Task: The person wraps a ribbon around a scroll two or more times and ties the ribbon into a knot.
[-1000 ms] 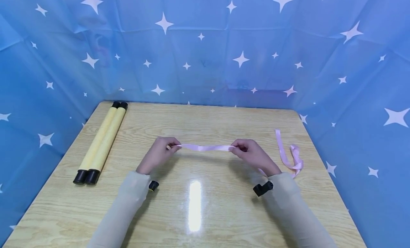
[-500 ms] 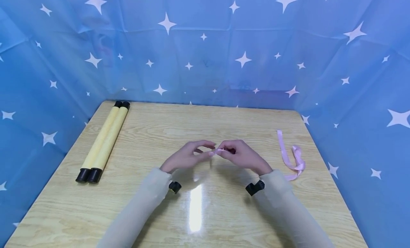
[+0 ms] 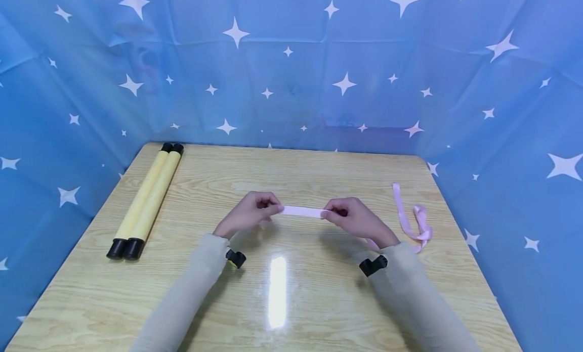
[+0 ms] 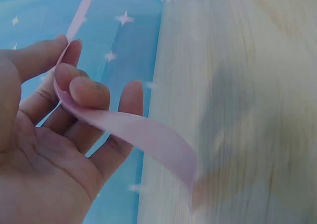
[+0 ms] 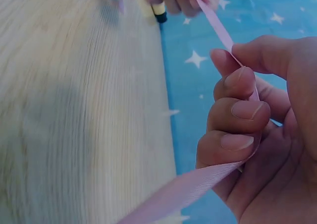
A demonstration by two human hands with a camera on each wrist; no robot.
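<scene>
A pink ribbon (image 3: 301, 211) is stretched flat between both hands, above the middle of the table. My left hand (image 3: 250, 212) pinches it between thumb and index finger; in the left wrist view the loose end of the ribbon (image 4: 148, 135) passes the other fingers and curves downward. On the other side, my right hand (image 3: 356, 219) pinches the ribbon the same way. In the right wrist view the remaining fingers curl over the ribbon (image 5: 190, 189), which trails out below the palm. Part of its tail is hidden behind the right wrist in the head view.
More pink ribbon (image 3: 422, 225) lies in loose loops at the table's right. Two pale yellow rolls with black end caps (image 3: 149, 198) lie side by side along the left edge. A blue star-printed cloth (image 3: 291, 74) hangs around the wooden table (image 3: 291, 165).
Half a second ago the hands were together at the ribbon; the left hand has since moved left, away from the right, and a short length is spread between them again.
</scene>
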